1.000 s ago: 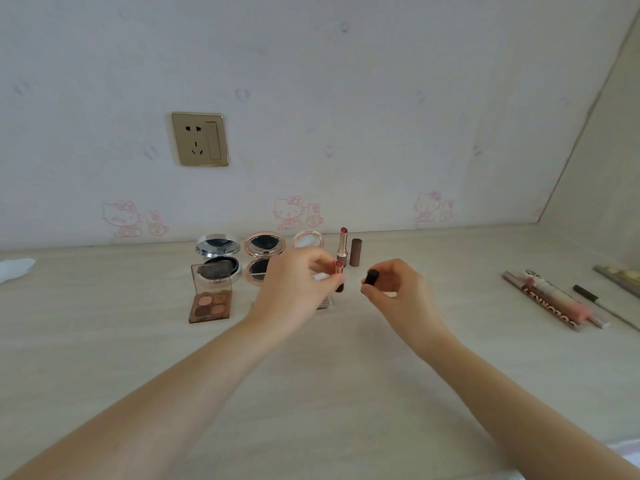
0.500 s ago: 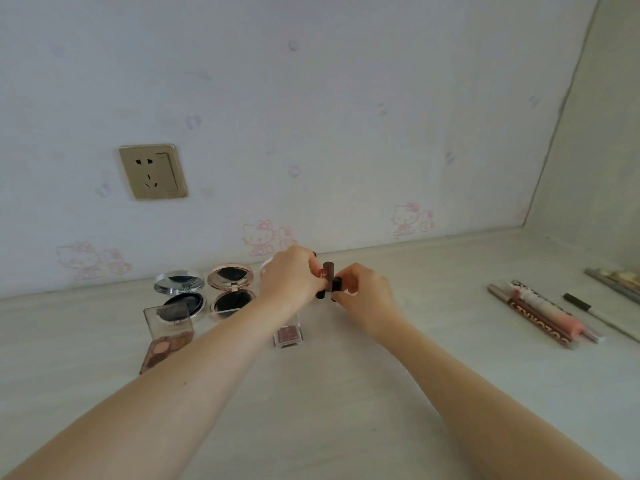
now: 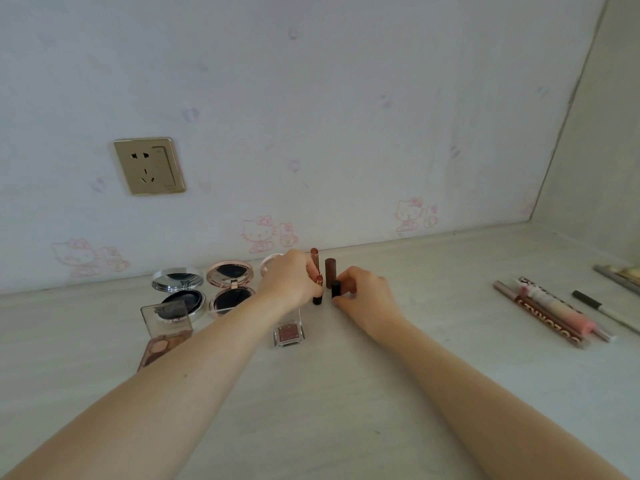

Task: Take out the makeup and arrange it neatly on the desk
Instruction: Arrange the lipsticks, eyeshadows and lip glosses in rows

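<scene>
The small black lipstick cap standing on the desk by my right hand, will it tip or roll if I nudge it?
The small black cylindrical cap stands upright on a narrow base, so a nudge would probably tip it. Being round, it would likely roll across the smooth pale desk. It looks light and rigid; the right hand steadies it with its fingertips.
</scene>
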### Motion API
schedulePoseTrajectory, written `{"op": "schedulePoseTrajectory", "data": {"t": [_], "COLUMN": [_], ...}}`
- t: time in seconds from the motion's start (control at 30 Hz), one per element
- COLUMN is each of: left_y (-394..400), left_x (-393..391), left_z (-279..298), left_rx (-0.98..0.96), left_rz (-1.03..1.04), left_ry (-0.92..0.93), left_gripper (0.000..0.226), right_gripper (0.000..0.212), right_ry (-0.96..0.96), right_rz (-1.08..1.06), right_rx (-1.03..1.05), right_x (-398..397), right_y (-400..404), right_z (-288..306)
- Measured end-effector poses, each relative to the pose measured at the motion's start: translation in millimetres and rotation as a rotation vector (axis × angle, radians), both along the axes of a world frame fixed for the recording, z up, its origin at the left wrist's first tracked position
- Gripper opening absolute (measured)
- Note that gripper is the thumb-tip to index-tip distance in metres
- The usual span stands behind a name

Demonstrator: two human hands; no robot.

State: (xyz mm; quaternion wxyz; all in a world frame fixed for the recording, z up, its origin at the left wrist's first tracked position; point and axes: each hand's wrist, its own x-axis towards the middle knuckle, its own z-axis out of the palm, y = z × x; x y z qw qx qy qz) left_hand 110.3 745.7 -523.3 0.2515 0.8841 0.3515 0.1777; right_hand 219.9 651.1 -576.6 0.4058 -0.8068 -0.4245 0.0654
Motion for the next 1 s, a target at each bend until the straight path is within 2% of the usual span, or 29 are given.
{"op": "schedulePoseTrajectory", "data": {"t": [0.43,0.83,1.0], "left_y": [4,5,7], "left_x": [6,5,-5], "left_z": [-2,-3,-3], "left_rx": [0.032,0.012,0.006], "left_rz": [0.022,0.005,0.0], "left_ry": [0.058,0.024,-0.047], "left_gripper": [0.018,0.02,0.021], "right_gripper": [0.019,0.021,0.03], "right_ry": [-0.037,-0.039,-0.044], "right_rz": [-0.005,-0.006,-0.005], "right_rx": [-0.002,0.004,0.031], "right_x": [-2,0,-1], "right_y": [5,3,-11], "right_z": [-2,-2,-1]}}
